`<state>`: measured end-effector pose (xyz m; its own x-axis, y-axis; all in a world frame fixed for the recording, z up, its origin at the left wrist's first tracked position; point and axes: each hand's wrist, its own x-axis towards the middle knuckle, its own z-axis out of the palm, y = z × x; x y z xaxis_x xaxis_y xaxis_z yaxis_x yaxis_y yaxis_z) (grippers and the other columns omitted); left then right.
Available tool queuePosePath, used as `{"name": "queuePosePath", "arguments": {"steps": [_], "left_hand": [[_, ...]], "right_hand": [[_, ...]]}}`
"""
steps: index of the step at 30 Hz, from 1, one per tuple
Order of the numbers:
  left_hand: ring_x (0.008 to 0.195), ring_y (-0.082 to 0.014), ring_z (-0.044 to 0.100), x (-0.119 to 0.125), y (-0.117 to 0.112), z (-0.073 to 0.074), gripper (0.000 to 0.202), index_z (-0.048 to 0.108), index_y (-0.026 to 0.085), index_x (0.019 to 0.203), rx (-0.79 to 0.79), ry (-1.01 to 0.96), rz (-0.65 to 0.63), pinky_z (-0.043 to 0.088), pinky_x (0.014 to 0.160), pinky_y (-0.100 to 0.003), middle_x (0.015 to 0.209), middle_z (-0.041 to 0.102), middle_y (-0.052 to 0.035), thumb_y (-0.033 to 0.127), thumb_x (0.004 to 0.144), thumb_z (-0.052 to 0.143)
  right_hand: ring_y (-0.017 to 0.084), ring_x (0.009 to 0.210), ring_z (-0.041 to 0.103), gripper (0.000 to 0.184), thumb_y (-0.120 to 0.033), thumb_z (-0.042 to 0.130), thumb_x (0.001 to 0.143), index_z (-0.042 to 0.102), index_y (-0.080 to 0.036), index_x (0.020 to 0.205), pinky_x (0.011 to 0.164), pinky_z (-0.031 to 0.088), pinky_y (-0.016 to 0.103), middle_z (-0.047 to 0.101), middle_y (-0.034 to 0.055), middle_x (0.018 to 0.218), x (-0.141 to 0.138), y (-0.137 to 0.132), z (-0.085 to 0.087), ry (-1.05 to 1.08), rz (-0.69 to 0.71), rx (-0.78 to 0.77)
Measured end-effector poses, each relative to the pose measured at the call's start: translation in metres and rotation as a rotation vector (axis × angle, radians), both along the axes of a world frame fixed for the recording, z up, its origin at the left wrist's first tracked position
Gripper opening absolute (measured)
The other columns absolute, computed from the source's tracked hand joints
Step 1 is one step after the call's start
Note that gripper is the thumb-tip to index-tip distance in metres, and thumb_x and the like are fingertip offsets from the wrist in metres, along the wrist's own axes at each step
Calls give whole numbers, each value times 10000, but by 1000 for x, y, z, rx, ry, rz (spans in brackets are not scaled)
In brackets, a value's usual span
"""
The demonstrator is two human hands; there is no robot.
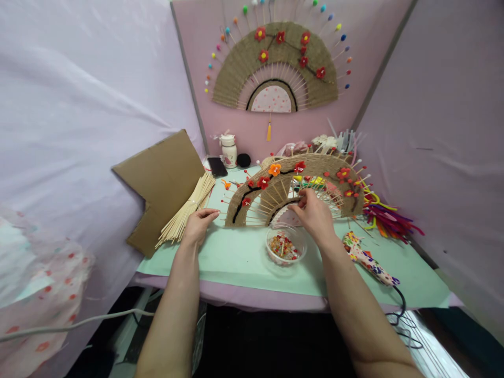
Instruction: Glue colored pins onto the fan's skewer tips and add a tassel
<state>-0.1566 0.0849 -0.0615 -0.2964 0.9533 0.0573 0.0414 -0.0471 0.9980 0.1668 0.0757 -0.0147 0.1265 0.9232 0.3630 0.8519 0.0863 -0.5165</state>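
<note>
A half-round fan of twine-woven sticks (pixel 315 164), decorated with red and orange flowers, stands on the table in front of me. My left hand (pixel 200 223) is closed in a pinch at its left side, with a small white bead (pixel 218 212) at the fingertips, by the end of a low stick. At the fan's inner arc, my right hand (pixel 313 210) grips the fan near its dark trim; the fingertips are partly hidden. Just below stands a clear plastic bowl (pixel 271 251) of red, amber and clear beads. Beads cap several other stick ends.
A bundle of thin sticks (pixel 189 210) leans by cardboard (pixel 165 184) on the left. Behind are a phone (pixel 217 167) and a white bottle (pixel 229 152). A patterned glue gun (pixel 370 261) with a cord and colourful pipe cleaners (pixel 394 223) lie right. Another fan (pixel 232 79) hangs behind.
</note>
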Motion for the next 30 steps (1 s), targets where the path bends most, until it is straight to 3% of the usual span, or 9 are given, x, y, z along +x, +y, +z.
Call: {"name": "queuePosePath", "arguments": {"steps": [30], "left_hand": [[804, -205, 616, 5, 0, 3, 297, 743, 172, 682, 104, 126, 34, 450, 811, -330, 789, 723, -75, 418, 532, 816]], "right_hand": [[217, 768, 634, 354, -336, 618, 799, 514, -218, 1116, 622, 359, 282, 690, 18, 804, -1, 1, -4, 1, -5, 1]]}}
